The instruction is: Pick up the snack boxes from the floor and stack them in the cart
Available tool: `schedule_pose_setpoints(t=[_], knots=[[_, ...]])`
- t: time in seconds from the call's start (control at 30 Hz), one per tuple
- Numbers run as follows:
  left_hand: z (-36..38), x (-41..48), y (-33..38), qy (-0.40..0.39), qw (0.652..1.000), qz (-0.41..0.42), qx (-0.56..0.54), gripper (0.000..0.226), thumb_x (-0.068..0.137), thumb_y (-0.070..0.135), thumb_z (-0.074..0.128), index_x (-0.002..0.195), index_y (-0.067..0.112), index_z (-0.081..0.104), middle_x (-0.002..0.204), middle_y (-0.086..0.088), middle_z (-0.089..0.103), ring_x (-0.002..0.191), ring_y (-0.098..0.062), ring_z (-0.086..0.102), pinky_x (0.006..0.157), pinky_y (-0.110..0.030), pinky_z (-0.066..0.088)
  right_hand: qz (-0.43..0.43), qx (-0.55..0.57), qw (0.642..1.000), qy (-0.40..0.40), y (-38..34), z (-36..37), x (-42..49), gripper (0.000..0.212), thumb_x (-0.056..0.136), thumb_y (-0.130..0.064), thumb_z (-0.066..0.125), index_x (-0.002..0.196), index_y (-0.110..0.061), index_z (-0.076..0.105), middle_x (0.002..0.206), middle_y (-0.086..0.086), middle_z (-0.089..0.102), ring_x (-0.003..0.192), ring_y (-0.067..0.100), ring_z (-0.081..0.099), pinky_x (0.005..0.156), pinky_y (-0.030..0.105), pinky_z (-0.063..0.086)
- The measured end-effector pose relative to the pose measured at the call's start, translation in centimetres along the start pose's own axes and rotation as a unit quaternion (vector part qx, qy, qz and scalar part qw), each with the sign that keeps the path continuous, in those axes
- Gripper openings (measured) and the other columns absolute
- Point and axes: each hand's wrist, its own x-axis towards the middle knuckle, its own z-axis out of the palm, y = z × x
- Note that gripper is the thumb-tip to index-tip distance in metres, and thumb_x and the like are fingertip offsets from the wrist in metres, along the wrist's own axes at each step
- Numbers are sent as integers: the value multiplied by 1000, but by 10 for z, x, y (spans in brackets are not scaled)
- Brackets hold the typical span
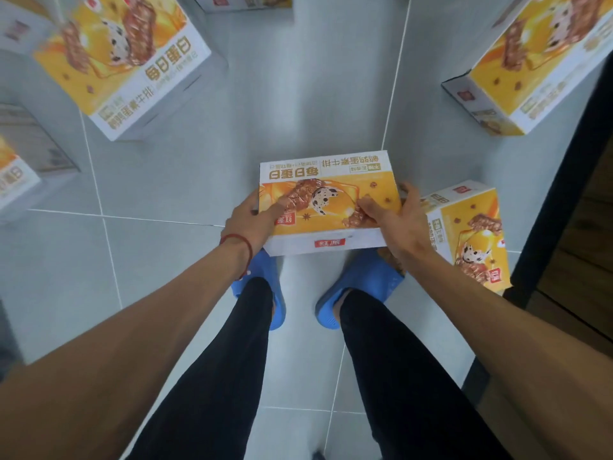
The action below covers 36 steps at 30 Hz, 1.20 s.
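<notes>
I hold a yellow-and-white snack box [326, 180] in front of my feet, above the grey tile floor. My left hand [253, 219] grips its left edge, thumb on the top face. On the right edge, my right hand [396, 215] grips with the thumb laid over the printed top. More boxes of the same kind lie on the floor: one at the upper left [119, 61], one at the upper right [534, 64], one just right of my right hand [471, 237]. No cart can be made out.
Further snack boxes sit at the left edge [20, 174] and top edge [245, 3]. A dark frame [564, 180] with brown wood behind it runs down the right side. My feet in blue slippers [265, 287] stand on the tiles [166, 180].
</notes>
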Motion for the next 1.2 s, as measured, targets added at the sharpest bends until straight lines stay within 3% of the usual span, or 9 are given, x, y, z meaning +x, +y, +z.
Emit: schedule_pose_setpoints(t=[0.13,0.3,0.43,0.5,0.57,0.67,0.83,1.03,1.2], knots=[[-3,-6,8,11,999,-19,-46,22,68,65,65,90,61,67,101,10,77,100,-23,72,94,-52,56,47,46,998,15,-8,6,-5,77,68,-66,81,131,-35,48,105,-17,66,105,22,70,96,50,57],[-1,12,19,10,988,-67,-139,27,75,48,72,102,45,72,100,-7,76,92,-33,74,85,-61,55,42,114,992,36,-14,18,10,58,73,-55,85,121,-38,58,104,-14,71,99,15,72,90,42,61],[5,25,22,-21,975,-85,-203,33,81,44,68,114,39,68,98,-9,72,85,-31,71,66,-37,54,4,155,986,61,-14,26,20,17,88,-35,78,96,-43,66,91,-15,74,82,1,73,75,25,60],[7,25,25,-32,970,-88,-223,45,83,42,68,127,42,59,96,-5,71,84,-29,70,58,-30,52,7,173,983,54,-14,25,21,25,89,-33,78,109,-43,67,97,-14,74,87,6,72,77,23,58],[7,19,29,-25,972,-82,-220,48,91,37,64,136,47,49,92,-2,71,79,-26,68,57,-30,53,16,187,982,25,-16,21,16,64,84,-44,79,143,-36,56,117,-5,73,100,13,71,86,29,59],[3,-1,38,-17,977,-66,-203,52,93,32,65,140,45,47,99,-3,72,84,-28,68,74,-42,57,36,198,979,18,-20,11,-6,90,63,-62,78,146,-38,52,122,0,71,102,18,72,86,39,62],[-10,-68,57,7,993,-17,-116,44,82,37,71,123,43,57,122,2,70,111,-23,68,106,-49,50,59,235,970,21,-28,-20,-68,76,76,-55,77,146,-34,53,128,-1,64,102,13,66,78,29,55],[-23,-179,95,-20,997,33,-64,39,99,32,56,137,34,50,124,2,64,94,-11,62,82,-31,50,55,281,957,49,-46,-73,-167,65,83,-52,75,142,-35,55,136,-2,60,106,11,63,80,28,52],[-36,-271,117,-34,998,61,-5,41,98,41,55,139,39,48,129,1,64,102,-16,62,93,-38,48,59,301,947,97,-62,-117,-254,67,76,-60,71,139,-39,58,133,-10,62,116,12,61,105,42,50]])
